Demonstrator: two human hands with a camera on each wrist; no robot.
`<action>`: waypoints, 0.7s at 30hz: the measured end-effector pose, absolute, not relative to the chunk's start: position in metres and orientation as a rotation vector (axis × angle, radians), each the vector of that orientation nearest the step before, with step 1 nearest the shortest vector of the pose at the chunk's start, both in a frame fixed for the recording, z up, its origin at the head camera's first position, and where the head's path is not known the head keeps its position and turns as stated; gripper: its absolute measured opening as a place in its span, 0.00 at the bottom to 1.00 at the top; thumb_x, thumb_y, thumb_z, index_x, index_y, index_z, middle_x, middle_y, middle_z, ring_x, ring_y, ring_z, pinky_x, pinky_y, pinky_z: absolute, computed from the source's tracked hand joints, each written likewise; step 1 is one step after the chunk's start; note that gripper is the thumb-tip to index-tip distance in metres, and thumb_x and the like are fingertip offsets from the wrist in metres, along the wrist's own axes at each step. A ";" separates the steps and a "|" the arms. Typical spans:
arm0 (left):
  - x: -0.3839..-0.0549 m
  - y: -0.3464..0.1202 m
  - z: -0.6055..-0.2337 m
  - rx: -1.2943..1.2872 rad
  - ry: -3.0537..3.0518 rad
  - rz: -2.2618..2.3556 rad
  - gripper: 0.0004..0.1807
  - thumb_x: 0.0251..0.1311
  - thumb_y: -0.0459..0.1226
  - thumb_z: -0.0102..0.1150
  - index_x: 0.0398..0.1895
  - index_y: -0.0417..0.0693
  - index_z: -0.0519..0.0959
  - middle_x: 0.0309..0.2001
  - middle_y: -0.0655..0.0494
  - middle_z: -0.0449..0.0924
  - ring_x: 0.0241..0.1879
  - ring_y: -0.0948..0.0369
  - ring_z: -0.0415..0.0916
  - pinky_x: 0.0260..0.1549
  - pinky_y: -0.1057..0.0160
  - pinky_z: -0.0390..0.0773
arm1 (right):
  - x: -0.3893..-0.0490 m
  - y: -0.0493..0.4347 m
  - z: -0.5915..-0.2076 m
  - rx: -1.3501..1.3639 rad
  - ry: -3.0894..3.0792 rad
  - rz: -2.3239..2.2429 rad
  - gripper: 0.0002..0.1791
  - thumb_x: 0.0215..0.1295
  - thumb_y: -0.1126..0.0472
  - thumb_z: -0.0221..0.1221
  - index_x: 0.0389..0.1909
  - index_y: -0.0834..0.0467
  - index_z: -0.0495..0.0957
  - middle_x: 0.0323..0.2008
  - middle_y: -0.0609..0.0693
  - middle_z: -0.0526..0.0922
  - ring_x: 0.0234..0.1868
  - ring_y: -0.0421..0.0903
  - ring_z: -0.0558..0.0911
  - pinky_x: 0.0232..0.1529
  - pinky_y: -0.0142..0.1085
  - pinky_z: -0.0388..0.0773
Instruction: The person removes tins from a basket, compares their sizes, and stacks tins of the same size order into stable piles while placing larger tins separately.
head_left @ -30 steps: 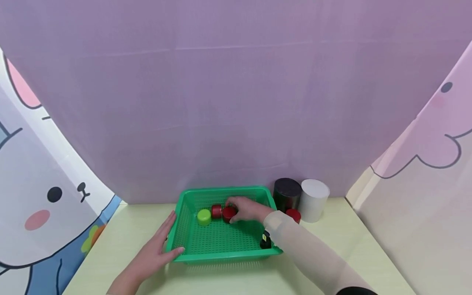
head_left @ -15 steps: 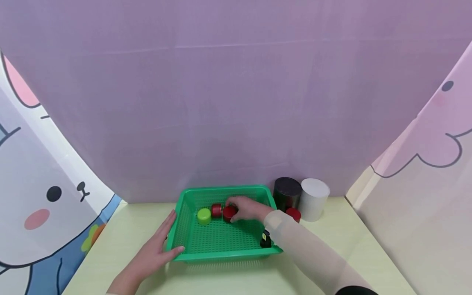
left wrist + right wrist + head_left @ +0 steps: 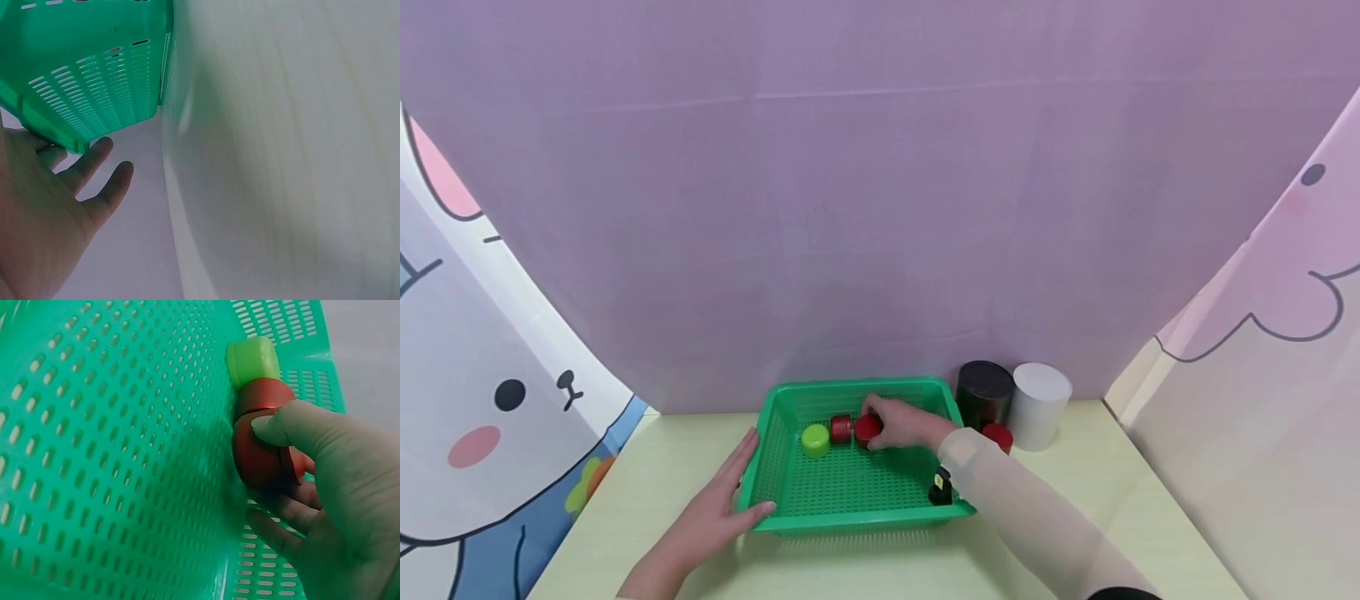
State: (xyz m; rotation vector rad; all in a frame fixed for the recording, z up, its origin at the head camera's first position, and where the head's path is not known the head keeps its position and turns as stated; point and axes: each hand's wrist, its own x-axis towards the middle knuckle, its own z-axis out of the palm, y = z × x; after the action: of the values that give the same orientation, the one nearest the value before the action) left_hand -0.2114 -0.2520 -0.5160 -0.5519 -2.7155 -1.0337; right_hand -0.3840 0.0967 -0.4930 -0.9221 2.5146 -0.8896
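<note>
A green plastic basket (image 3: 842, 525) with slotted walls stands on the table. My left hand (image 3: 707, 517) rests at its left side, thumb on the near rim; in the left wrist view its spread fingers (image 3: 115, 187) reach beside the rim. Inside the basket, my right hand (image 3: 904, 423) grips a red round container (image 3: 868, 428), with the thumb across it in the right wrist view. A smaller red container (image 3: 840, 429) lies just left of the held one. Left of that sits a lime green round container (image 3: 815, 440); in the right wrist view all three stand in a row.
Behind the right forearm are a black canister (image 3: 983, 392), a white canister (image 3: 1039, 404) and a red lid (image 3: 998, 435), partly hidden. A small black device (image 3: 940, 487) is by the right wrist. A purple cloth (image 3: 880, 250) hangs behind the table (image 3: 700, 442).
The held red container has shifted very slightly to the right with my right hand, and its top looks brighter. My left hand and the basket stay in place.
</note>
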 end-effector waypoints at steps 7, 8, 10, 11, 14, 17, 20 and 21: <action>-0.211 -0.252 -0.516 -0.550 -2.722 -1.033 0.59 0.70 0.50 0.75 0.92 0.46 0.48 0.91 0.45 0.46 0.84 0.33 0.53 0.71 0.29 0.66 | -0.385 0.099 -0.491 -0.965 2.467 -1.011 0.23 0.70 0.64 0.73 0.61 0.54 0.76 0.51 0.45 0.83 0.46 0.42 0.83 0.46 0.38 0.83; -0.211 -0.252 -0.516 -0.550 -2.723 -1.038 0.59 0.70 0.50 0.76 0.92 0.47 0.48 0.90 0.45 0.46 0.84 0.33 0.53 0.71 0.29 0.65 | -0.385 0.099 -0.490 -0.972 2.465 -1.019 0.23 0.70 0.64 0.73 0.61 0.54 0.77 0.51 0.45 0.84 0.47 0.42 0.83 0.47 0.38 0.83; -0.211 -0.252 -0.516 -0.550 -2.725 -1.048 0.59 0.70 0.50 0.75 0.92 0.47 0.47 0.90 0.43 0.46 0.84 0.33 0.52 0.71 0.29 0.65 | -0.385 0.099 -0.489 -0.980 2.458 -1.034 0.22 0.70 0.64 0.73 0.60 0.52 0.77 0.51 0.44 0.83 0.47 0.41 0.83 0.48 0.38 0.83; -0.211 -0.252 -0.516 -0.548 -2.726 -1.050 0.59 0.70 0.50 0.75 0.92 0.47 0.47 0.90 0.43 0.46 0.84 0.33 0.52 0.71 0.29 0.65 | -0.385 0.099 -0.488 -0.982 2.456 -1.038 0.22 0.71 0.64 0.73 0.60 0.52 0.77 0.51 0.43 0.83 0.48 0.41 0.83 0.48 0.38 0.83; -0.211 -0.253 -0.516 -0.544 -2.728 -1.050 0.59 0.70 0.50 0.76 0.92 0.47 0.48 0.90 0.44 0.46 0.84 0.33 0.53 0.71 0.29 0.65 | -0.384 0.099 -0.486 -0.981 2.430 -1.080 0.22 0.71 0.64 0.73 0.62 0.51 0.77 0.53 0.43 0.83 0.50 0.42 0.83 0.50 0.39 0.83; -0.212 -0.253 -0.517 -0.543 -2.730 -1.040 0.59 0.70 0.50 0.75 0.92 0.47 0.48 0.91 0.45 0.46 0.84 0.33 0.53 0.71 0.29 0.66 | -0.383 0.100 -0.485 -0.975 2.399 -1.123 0.23 0.72 0.64 0.72 0.64 0.52 0.77 0.55 0.44 0.83 0.52 0.43 0.83 0.51 0.41 0.84; -0.212 -0.253 -0.517 -0.543 -2.730 -1.029 0.58 0.70 0.50 0.75 0.92 0.47 0.48 0.91 0.45 0.46 0.84 0.33 0.54 0.70 0.28 0.67 | -0.384 0.100 -0.484 -0.976 2.393 -1.136 0.23 0.73 0.63 0.71 0.64 0.51 0.77 0.56 0.44 0.82 0.53 0.44 0.82 0.52 0.41 0.84; -0.212 -0.252 -0.517 -0.543 -2.730 -1.027 0.58 0.71 0.50 0.75 0.92 0.47 0.48 0.91 0.45 0.46 0.84 0.33 0.54 0.70 0.28 0.67 | -0.384 0.100 -0.484 -0.982 2.395 -1.138 0.23 0.73 0.63 0.71 0.65 0.51 0.77 0.57 0.44 0.82 0.53 0.44 0.82 0.52 0.41 0.83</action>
State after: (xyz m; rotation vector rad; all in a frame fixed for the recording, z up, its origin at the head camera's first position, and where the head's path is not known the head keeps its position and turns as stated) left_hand -0.2122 -0.2525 -0.5168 -0.5430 -2.7299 -1.0267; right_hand -0.3838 0.0999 -0.4840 -0.9817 2.3949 -1.1381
